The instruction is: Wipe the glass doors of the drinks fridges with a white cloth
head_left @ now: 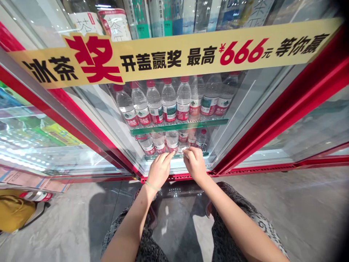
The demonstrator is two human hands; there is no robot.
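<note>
Both my hands are held low in front of the drinks fridge, close together, level with its bottom shelf. My left hand [159, 168] points forward with thumb and fingers pressed together. My right hand [195, 162] is curled into a pinch at about the same height. A small pale thing shows by its fingertips, too small to name. Just beyond the hands stand water bottles [172, 141] with red and white labels on the lower shelf. More red-capped water bottles [169, 100] stand in a row on the shelf above.
A yellow banner [185, 54] crosses the fridge's glass, with drinks behind its upper edge. The red door frame [272, 112] slants up at right. A mustard-coloured bag [16, 211] and a red-labelled bottle [38, 196] lie at left on the grey floor [71, 225].
</note>
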